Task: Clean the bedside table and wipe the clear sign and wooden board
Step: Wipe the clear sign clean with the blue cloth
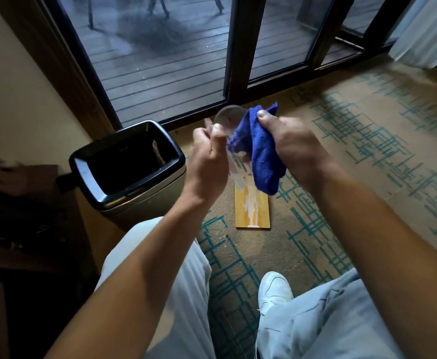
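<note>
Your left hand [208, 151] is raised in front of you, fingers curled and thumb up, pinching the clear sign [228, 117] by its left edge. The sign's rounded top shows above your thumb, and its lower part is hard to make out behind the cloth. Your right hand [293, 149] grips a blue cloth [260, 156], thumb pressing it at the top, and holds it against the sign's right side. Both forearms reach forward from the bottom of the view.

Below your hands the wooden board [252, 211] lies flat on the patterned carpet [354, 156], apart from both hands. A black-rimmed waste bin [128, 168] stands open to its left, near the glass door [165, 53]. A white shoe [274, 288] rests on the carpet.
</note>
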Tool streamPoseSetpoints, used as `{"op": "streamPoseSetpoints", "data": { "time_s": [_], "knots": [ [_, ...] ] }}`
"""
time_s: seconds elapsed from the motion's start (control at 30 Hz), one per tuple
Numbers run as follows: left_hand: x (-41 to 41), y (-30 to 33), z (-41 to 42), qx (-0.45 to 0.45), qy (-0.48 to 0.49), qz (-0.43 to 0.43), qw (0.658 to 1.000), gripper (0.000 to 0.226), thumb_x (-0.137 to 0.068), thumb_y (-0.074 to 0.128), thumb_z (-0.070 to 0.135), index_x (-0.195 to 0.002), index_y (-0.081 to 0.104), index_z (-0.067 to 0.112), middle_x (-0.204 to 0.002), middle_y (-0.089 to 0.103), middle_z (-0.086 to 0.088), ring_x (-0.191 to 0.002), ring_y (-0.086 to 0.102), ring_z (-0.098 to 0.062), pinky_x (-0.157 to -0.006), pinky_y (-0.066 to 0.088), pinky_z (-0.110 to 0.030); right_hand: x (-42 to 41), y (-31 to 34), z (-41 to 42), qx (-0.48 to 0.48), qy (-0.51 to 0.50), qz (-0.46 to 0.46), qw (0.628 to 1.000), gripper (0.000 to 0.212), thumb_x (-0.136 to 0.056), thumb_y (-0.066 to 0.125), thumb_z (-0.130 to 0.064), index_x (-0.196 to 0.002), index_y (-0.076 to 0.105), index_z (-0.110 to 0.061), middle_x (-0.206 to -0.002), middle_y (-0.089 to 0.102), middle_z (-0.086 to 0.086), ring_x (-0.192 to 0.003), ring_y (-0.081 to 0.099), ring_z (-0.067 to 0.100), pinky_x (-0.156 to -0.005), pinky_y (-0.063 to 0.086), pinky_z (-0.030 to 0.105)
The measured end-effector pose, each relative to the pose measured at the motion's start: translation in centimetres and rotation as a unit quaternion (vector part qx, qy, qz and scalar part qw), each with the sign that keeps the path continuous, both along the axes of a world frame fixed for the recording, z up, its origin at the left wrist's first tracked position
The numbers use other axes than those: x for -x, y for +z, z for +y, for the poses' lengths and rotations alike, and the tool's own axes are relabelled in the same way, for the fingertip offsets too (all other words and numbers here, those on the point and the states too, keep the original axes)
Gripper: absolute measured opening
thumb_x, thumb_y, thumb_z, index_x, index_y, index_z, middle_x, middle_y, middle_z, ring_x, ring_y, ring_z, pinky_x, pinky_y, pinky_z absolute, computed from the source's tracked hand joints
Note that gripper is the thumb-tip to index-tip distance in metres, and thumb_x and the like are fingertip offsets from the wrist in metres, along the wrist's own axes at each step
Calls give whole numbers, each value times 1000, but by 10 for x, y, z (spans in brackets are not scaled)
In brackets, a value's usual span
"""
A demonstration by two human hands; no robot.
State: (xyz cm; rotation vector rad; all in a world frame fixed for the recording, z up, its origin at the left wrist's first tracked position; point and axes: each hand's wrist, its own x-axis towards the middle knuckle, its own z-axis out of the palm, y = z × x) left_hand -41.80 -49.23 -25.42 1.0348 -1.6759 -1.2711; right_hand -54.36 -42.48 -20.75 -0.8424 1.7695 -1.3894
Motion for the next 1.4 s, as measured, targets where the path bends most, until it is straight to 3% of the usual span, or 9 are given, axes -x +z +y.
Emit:
{"op": "streamPoseSetpoints", "data": {
  "time_s": [0.17, 0.33, 0.43, 0.57, 0.63, 0.7, 1.03, 1.17, 1.4],
  "knots": [
    [-6, 4, -21, -31, 53, 46, 997, 43, -95, 35, 49, -97, 49, 9, -77, 51, 5, -63, 50, 0, -56, 39, -14, -1, 0, 18, -49, 33, -202, 978, 33, -101, 53, -29, -106, 59, 3, -86, 74, 24, -60, 71, 36, -46, 55, 32],
    [-10, 12, -24, -58, 42, 118, 990, 42, -90, 34, 48, -97, 47, 9, -89, 58, -15, -85, 60, -31, -81, 52, -55, 19, 6, 28, -118, 44, -158, 979, 31, -95, 60, -30, -107, 63, -1, -69, 69, 13, -51, 65, 21, -45, 53, 29],
    [-9, 12, -20, -84, -51, 132, 986, 44, -96, 34, 41, -99, 49, 0, -93, 59, -31, -84, 64, -41, -73, 56, -51, 28, 12, 23, -49, -54, -171, 983, 26, -95, 62, -34, -96, 68, -8, -67, 70, 7, -50, 64, 18, -48, 55, 26],
    [0, 7, -3, -123, -182, 105, 970, 38, -110, 25, 18, -112, 43, -16, -88, 58, -14, -70, 65, -12, -61, 52, -23, 17, 18, 10, 43, -20, -275, 960, 43, -97, 55, -39, -122, 66, -6, -110, 73, 17, -88, 72, 27, -75, 60, 36],
    [4, 6, -3, -110, -185, 113, 970, 47, -110, 30, 26, -121, 41, -19, -95, 58, -24, -79, 65, -25, -68, 55, -32, 12, 19, 8, 42, 0, -300, 953, 52, -99, 49, -40, -133, 58, -2, -127, 64, 22, -102, 66, 33, -90, 57, 42],
    [5, 7, -6, -102, -178, 122, 971, 61, -99, 34, 38, -118, 43, -19, -104, 55, -41, -90, 59, -49, -77, 52, -51, 11, 19, 12, 38, 18, -305, 951, 44, -100, 46, -38, -123, 61, -4, -115, 66, 19, -85, 67, 26, -72, 58, 34],
    [-4, 8, -29, -101, -127, 144, 976, 37, -95, 32, 43, -88, 54, 14, -71, 67, 3, -65, 66, -11, -60, 53, -26, 18, 16, 38, -110, 122, -232, 959, 27, -74, 63, -37, -84, 70, -13, -62, 66, 9, -45, 61, 16, -41, 50, 23],
    [-2, 6, -22, -96, -154, 139, 974, 38, -95, 30, 43, -91, 49, 11, -83, 59, -13, -73, 61, -23, -67, 51, -34, 24, 22, 36, -29, 57, -171, 983, 21, -79, 70, -37, -76, 77, -17, -70, 71, 6, -54, 65, 15, -48, 52, 22],
    [3, -1, -10, -52, -127, 106, 985, 40, -95, 37, 55, -93, 51, 17, -92, 59, -32, -82, 60, -46, -72, 49, -58, 7, 13, 25, -6, 17, 185, 982, 18, -88, 73, -37, -93, 67, -21, -71, 71, -11, -62, 64, 1, -58, 51, 19]
  ]
}}
